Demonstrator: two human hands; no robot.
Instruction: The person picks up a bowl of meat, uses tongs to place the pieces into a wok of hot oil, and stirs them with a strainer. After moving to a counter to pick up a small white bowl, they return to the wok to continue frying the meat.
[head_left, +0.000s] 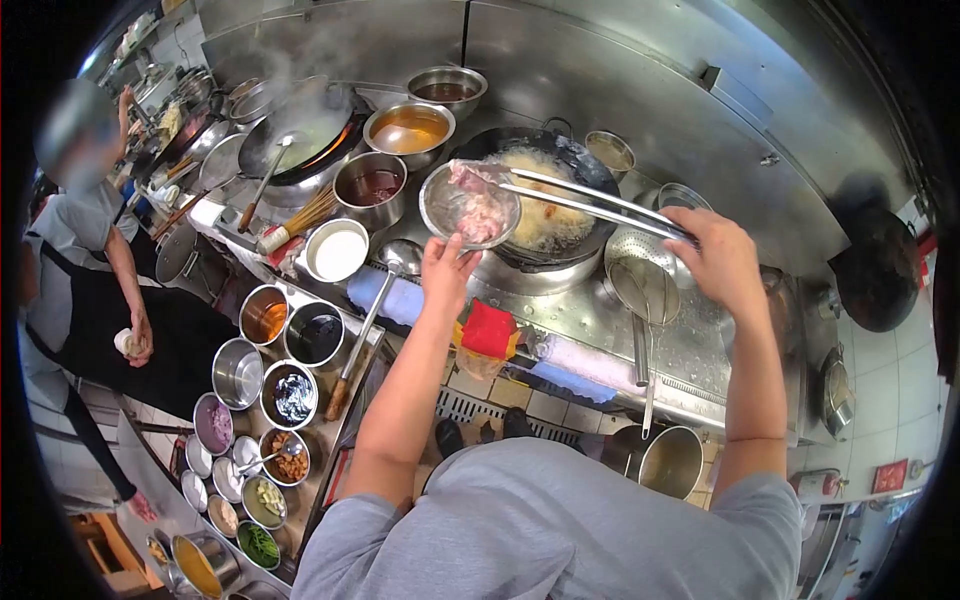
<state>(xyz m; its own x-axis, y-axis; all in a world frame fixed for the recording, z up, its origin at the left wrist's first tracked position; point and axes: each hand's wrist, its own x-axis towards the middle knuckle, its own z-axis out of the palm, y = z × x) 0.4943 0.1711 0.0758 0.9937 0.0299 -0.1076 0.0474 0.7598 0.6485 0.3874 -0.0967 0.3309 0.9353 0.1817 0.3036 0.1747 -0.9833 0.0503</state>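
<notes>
My left hand (447,272) grips the rim of a metal bowl (432,208) holding pale pink raw meat (481,220). In my right hand (718,255) is a pair of long metal tongs (595,200), their tips over the bowl with a piece of raw meat (474,174) at them. Just behind and right of the bowl sits a black wok (597,172) of bubbling oil (545,222), with browned bits in it. The tongs pass across the wok.
Strainers (643,288) lie right of the wok. A ladle (399,262) rests by a white-filled bowl (337,250). Steam rises from another wok (290,150) at back left. Several ingredient bowls stand at lower left. A person (85,250) stands at far left.
</notes>
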